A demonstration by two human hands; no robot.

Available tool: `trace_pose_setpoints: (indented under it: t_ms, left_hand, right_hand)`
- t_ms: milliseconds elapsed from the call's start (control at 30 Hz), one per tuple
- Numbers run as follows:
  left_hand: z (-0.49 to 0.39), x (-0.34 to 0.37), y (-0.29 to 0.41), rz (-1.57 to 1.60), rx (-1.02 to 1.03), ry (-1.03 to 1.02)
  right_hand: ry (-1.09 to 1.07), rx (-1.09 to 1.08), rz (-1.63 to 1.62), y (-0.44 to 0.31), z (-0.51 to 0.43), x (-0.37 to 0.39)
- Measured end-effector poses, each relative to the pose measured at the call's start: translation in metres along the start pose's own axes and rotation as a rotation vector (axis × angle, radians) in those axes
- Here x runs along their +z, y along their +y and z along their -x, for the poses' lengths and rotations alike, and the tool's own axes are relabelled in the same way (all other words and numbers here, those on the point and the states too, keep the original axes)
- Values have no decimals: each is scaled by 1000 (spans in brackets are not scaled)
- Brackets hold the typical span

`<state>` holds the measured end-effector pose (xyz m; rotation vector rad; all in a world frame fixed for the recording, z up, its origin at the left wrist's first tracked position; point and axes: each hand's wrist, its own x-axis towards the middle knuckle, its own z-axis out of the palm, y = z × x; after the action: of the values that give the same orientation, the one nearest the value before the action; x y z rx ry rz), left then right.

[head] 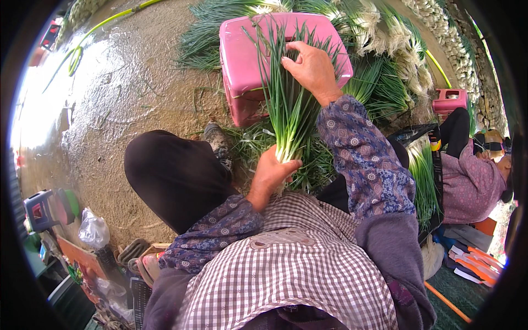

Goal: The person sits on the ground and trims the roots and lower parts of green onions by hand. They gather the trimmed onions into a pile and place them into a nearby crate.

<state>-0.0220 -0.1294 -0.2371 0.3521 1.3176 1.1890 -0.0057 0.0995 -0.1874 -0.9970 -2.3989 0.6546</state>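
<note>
A bunch of green onions (291, 119) stands between my two hands, its leaves spreading over a pink plastic stool (243, 49). My left hand (272, 171) is closed around the pale lower stems, close to my checked apron. Up at the leaf tips is my right hand (311, 68), its thumb and forefinger curved with a gap between them. Nothing shows held in that gap; its other fingers are partly hidden. Loose trimmed leaves (317, 165) cover the ground below the bunch.
More green onions (383, 37) lie in piles behind the stool. At right, a black crate (437, 181) holds onions beside a seated person (470, 181) and another pink stool (449, 99). A yellow hose (111, 18) crosses the wet concrete floor (103, 165). A plastic bag (94, 228) lies left.
</note>
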Motion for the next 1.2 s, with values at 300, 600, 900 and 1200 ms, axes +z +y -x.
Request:
trace_pose_setpoints:
  t_ms: [300, 600, 900, 1200]
  left_hand:
    - [0, -4, 0, -10, -14, -53]
    - [1, 0, 1, -6, 2, -8]
    - [1, -1, 2, -21, 3, -13]
    - [1, -1, 1, 10, 2, -23]
  right_hand:
    - [-55, -3, 18, 11, -10, 2]
    - [-54, -2, -160, 17, 3, -4]
    - [-65, 42, -104, 11, 0, -6]
    - [-89, 30, -61, 20, -14, 2]
